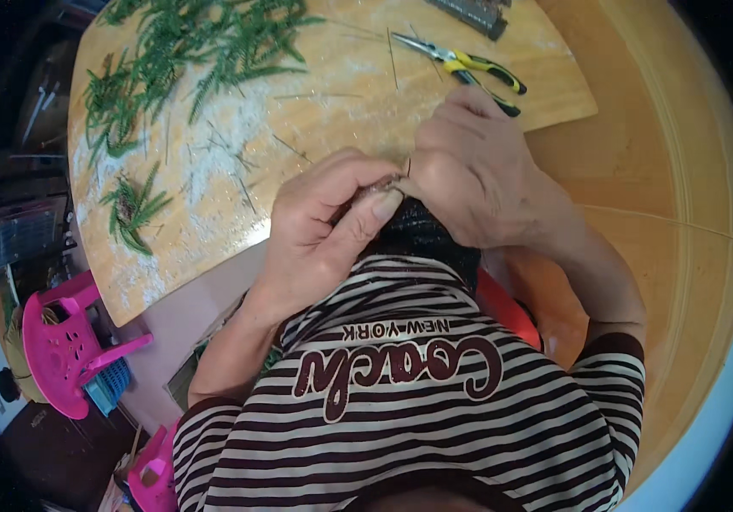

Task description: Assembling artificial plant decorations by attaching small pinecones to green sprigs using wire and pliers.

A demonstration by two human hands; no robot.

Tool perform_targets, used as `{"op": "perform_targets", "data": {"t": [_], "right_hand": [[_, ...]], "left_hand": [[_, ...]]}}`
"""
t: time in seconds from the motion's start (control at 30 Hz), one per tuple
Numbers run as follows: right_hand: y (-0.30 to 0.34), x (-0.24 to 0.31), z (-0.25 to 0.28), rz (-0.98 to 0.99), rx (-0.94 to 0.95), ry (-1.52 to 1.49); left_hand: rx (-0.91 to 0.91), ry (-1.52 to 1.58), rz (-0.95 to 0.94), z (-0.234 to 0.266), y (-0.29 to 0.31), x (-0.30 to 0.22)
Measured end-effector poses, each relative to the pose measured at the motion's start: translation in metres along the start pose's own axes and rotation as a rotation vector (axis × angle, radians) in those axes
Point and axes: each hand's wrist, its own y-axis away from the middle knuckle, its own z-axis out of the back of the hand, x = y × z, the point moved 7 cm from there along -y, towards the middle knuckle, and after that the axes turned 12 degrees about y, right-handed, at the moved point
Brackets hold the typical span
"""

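My left hand (319,226) and my right hand (477,166) meet in front of my chest, at the near edge of the wooden table. Thumb and fingers of the left hand are closed on a small brown piece (394,182), mostly covered by the fingertips; its kind cannot be made out. The right hand is curled into a fist against it, its fingers hidden behind the knuckles, seeming to grip the piece's other end. Beyond the right hand lie long-nose pliers (460,61) with yellow and black handles.
Green artificial pine sprigs (213,43) heap at the table's far left; a single sprig (132,213) lies nearer. Thin wires (294,148) and white flakes (221,162) litter the wooden tabletop (349,119). A dark bundle (473,15) lies at the far edge. Pink chair (63,350) at left.
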Motion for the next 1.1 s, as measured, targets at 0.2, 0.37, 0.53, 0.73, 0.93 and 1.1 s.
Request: {"op": "perform_targets", "data": {"t": [0.2,0.37,0.53,0.73,0.93,1.1], "right_hand": [[0.009,-0.007,-0.013,-0.235,0.032,-0.059],[0.020,-0.017,-0.026,-0.456,0.181,-0.270],[0.012,-0.015,-0.016,-0.259,0.107,-0.150],[0.004,-0.007,-0.015,-0.135,0.150,-0.145],[0.002,-0.007,-0.021,-0.144,0.199,-0.023],[-0.001,-0.013,-0.020,-0.272,0.323,-0.037]], "left_hand": [[-0.094,-0.515,-0.400,-0.005,-0.002,-0.012],[-0.122,-0.693,-0.608,-0.010,0.003,-0.008],[-0.082,-0.401,-0.288,-0.001,-0.004,-0.013],[0.033,-0.258,0.003,0.000,-0.007,0.006],[-0.048,-0.598,-0.291,-0.006,-0.002,-0.002],[-0.214,-0.482,-0.291,0.006,0.005,0.005]]}}
